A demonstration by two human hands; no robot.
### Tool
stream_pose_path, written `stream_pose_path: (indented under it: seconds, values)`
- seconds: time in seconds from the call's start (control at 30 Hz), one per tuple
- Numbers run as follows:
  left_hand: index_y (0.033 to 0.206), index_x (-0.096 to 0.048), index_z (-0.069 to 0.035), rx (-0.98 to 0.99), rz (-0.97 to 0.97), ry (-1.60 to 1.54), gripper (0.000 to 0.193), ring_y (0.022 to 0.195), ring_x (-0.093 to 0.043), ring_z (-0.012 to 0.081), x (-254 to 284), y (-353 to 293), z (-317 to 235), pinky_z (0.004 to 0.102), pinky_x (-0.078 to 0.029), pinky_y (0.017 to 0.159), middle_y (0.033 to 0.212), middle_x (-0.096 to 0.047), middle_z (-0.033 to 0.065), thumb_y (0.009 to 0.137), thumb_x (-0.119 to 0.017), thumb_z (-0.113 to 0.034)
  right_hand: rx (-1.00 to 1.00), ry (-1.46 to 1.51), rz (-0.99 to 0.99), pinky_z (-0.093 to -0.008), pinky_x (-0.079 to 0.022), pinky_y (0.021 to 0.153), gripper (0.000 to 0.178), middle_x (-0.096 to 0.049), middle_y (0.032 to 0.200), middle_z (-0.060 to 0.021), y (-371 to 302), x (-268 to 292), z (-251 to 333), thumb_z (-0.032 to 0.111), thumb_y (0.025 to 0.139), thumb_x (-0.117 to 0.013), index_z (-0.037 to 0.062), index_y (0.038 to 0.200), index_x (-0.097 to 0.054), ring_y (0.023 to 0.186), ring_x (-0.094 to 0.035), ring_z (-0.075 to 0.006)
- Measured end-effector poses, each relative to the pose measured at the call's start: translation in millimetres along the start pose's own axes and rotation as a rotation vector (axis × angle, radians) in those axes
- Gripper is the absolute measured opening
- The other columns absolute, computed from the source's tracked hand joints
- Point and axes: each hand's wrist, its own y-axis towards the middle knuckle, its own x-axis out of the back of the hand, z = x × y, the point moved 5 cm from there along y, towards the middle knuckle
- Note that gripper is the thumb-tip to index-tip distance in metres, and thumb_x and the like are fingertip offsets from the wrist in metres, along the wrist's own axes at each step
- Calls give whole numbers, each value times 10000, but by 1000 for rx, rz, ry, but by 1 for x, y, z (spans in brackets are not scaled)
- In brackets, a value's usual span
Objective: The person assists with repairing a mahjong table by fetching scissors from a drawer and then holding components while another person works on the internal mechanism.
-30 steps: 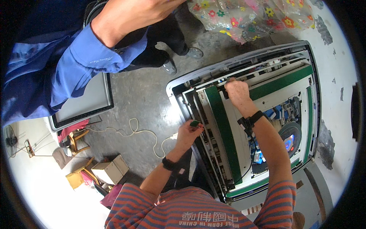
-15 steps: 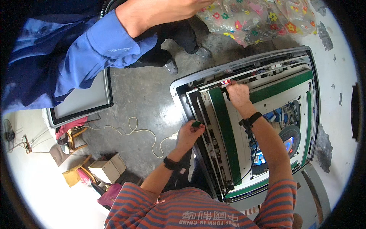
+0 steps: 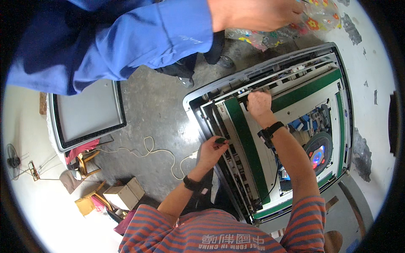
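Before me lies an opened automatic mahjong table, its square inner frame edged with green strips. Between the fingertips of my left hand, at the frame's left side, is a small dark green piece. My right hand is closed, with its fingertips down at the upper left corner of the frame; whatever they grip is hidden. Blue and white tiles lie in the central opening, beside a round dark disc with red and blue lights. A thin black cable runs below my right wrist.
A co-worker's blue sleeve and hand reach across the top, by a flowered plastic sheet. A framed grey panel stands left. A pale cord crosses the floor near a white cabinet.
The co-worker's arm has swung right over the plastic sheet. A red glow by my right fingers is out of sight. More of the disc and its lights shows. My hands keep nearly the same places.
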Motion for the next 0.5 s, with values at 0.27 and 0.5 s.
stream_pose_path:
  seconds: [0.27, 0.5]
  values:
    - [921, -565, 21, -316, 302, 515, 173, 781, -671, 187, -33, 14, -73, 296, -534, 615, 1323, -469, 126, 805, -660, -66, -96, 114, 152, -347, -518, 643, 333, -661, 721, -106, 16, -4, -28, 384, 689, -768, 68, 721, -669, 738, -655, -274]
    - [870, -595, 21, -511, 373, 1182, 202, 787, -663, 274, -66, 66, -108, 378, -536, 636, 1412, -380, 171, 779, -643, -154, -25, 169, -25, -370, -529, 611, 262, -658, 720, -132, 14, -21, -29, 294, 652, -766, 58, 711, -669, 711, -657, -281]
